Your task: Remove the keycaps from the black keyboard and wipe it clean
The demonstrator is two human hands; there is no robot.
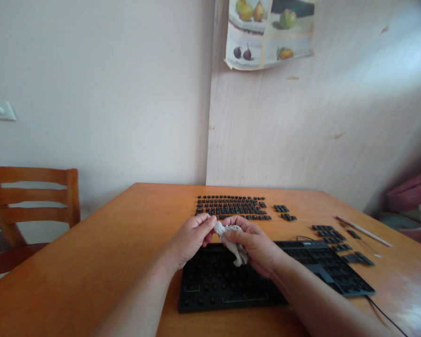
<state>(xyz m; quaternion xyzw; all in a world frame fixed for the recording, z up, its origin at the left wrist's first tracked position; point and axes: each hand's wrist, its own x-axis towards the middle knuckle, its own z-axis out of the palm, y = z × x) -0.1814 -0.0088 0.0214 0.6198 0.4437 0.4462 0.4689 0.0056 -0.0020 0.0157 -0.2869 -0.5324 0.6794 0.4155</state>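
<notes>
The crumpled cloth [221,229] is bunched between the thumb and fingers of the right hand [257,245]; the left hand [191,238] pinches at its end, on exactly what is hidden. Beneath both hands lies the keyboard [228,288], apparently stripped where visible. Beyond the hands and to their right, loose keys [228,206] sit in rows, not yet refitted.

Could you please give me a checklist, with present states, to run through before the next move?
1. Right hand gripping the pale cloth: ok.
2. Left hand pinching the cloth's tip: cannot tell, contact unclear.
3. Keyboard resting on the table: ok.
4. Keyboard fully in view: not ok, the right forearm covers part.
5. Keycaps in rows behind the keyboard: ok.
6. Cable unplugged: cannot tell, it leaves the picture.
</notes>
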